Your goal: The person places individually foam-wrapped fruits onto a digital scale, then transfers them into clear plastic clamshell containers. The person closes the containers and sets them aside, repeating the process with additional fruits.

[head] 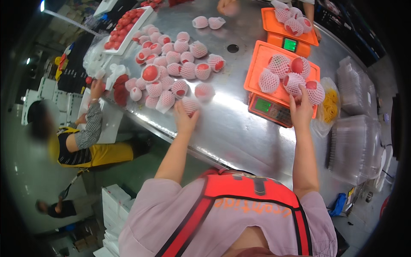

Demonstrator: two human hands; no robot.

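Observation:
My left hand (pixel 186 119) is closed around a foam-netted tomato (pixel 190 105) at the near side of a loose heap of netted tomatoes (pixel 173 57). Just beyond it, another netted tomato (pixel 204 92) looks blurred. My right hand (pixel 301 110) reaches over the near edge of an orange weighing tray (pixel 261 59). Its fingertips touch the netted tomatoes there, between a middle one (pixel 293 83) and the rightmost one (pixel 315 92); whether it grips either is unclear. Several netted tomatoes sit on this tray. Under it is a digital scale (pixel 271 110) with a lit green display.
Beyond stands a second orange scale (pixel 289 40) with netted tomatoes, beside another person's arm (pixel 309 13). Clear plastic boxes (pixel 354 144) and a bag of yellow bands (pixel 329 106) lie right. A white tomato crate (pixel 128 30) and a co-worker (pixel 86 141) are left of the steel table (pixel 237 128).

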